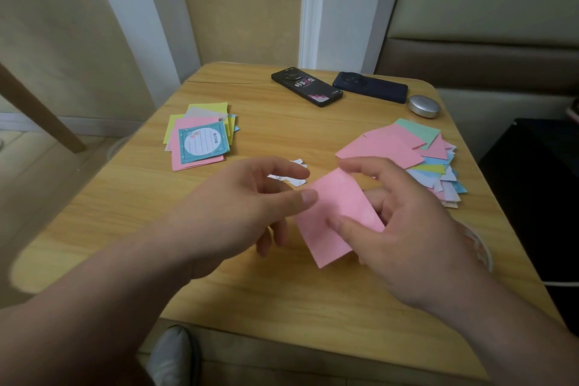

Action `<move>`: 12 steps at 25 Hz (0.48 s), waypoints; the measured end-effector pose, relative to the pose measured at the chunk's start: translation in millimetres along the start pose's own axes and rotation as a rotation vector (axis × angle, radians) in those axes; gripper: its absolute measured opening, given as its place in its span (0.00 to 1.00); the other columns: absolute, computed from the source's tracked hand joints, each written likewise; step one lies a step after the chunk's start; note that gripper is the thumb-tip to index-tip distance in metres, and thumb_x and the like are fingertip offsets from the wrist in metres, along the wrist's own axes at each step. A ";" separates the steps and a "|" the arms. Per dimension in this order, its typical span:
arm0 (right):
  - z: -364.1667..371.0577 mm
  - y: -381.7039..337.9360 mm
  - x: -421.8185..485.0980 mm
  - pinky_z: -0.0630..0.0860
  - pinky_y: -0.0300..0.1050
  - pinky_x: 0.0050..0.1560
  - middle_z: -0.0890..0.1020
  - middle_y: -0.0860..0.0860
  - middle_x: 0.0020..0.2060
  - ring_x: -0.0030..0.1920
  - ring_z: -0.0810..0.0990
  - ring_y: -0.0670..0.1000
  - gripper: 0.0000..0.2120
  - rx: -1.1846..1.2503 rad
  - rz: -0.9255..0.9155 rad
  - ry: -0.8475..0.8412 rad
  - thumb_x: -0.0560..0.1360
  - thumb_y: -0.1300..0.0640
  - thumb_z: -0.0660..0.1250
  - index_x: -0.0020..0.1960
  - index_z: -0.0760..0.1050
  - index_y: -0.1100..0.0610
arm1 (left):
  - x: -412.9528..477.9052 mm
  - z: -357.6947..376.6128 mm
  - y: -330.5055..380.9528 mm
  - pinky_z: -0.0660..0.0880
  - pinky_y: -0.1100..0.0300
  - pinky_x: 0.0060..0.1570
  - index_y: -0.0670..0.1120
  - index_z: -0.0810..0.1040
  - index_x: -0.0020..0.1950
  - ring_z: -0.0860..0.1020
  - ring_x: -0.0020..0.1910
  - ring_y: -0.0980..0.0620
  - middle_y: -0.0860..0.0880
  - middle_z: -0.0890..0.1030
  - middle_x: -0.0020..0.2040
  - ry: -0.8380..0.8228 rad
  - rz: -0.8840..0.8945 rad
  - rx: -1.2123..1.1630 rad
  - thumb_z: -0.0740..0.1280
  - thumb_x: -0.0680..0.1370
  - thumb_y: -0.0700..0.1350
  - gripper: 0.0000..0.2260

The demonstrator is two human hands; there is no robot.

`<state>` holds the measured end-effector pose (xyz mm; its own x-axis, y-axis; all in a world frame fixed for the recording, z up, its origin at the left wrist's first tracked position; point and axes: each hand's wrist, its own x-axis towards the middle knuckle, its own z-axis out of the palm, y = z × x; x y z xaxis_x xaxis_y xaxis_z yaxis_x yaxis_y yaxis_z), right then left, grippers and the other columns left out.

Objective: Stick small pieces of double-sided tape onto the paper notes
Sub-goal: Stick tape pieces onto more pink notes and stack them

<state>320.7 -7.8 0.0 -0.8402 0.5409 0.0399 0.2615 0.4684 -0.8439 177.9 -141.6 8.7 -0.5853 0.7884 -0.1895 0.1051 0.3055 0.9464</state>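
Two hands are being used on one pink note (335, 207), which is being held just above the middle of the table (282, 291). Its left edge is being pinched by the left hand (238, 213), thumb on top. Its lower right part is being clamped by the right hand (404, 229), thumb on top, fingers under. Both hands are being held close together, joined by the note.

Surface: one light wood-grain table, rounded corners, being viewed from above.

Room: a beige wall (238, 3) is being split by white trim (313, 3). A brown and cream padded bench (476, 56) is being seen behind the far right corner. One white shoe (170, 354) is being shown below the near edge.

Counts:
- Two heaps of notes: a squared stack (200, 138) at the left, topped by a teal printed card, and a fanned pile (404, 147) at the right, pink on top. Sheets per heap cannot be counted.
- Two phones, one black phone (307, 90) and one dark blue phone (369, 87), are lying backs up, side by side at the far edge.
- One silver round case (424, 106) is sitting just right of them.
- A few white scraps (294, 180) are being partly hidden behind the left fingers; their number cannot be told.
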 end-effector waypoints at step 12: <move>-81.5 6.7 17.2 0.81 0.51 0.39 0.81 0.44 0.34 0.35 0.81 0.45 0.21 -0.668 0.233 -0.174 0.63 0.33 0.74 0.53 0.76 0.38 | 6.3 20.4 -19.0 0.66 0.64 0.31 0.61 0.75 0.52 0.75 0.34 0.61 0.58 0.76 0.31 0.098 -0.068 0.710 0.69 0.77 0.52 0.07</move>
<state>346.6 61.5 38.6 -0.7763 0.5854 -0.2338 0.6302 0.7115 -0.3109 188.6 -131.5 -15.8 -0.6754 0.7135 -0.1862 0.5434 0.6523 0.5284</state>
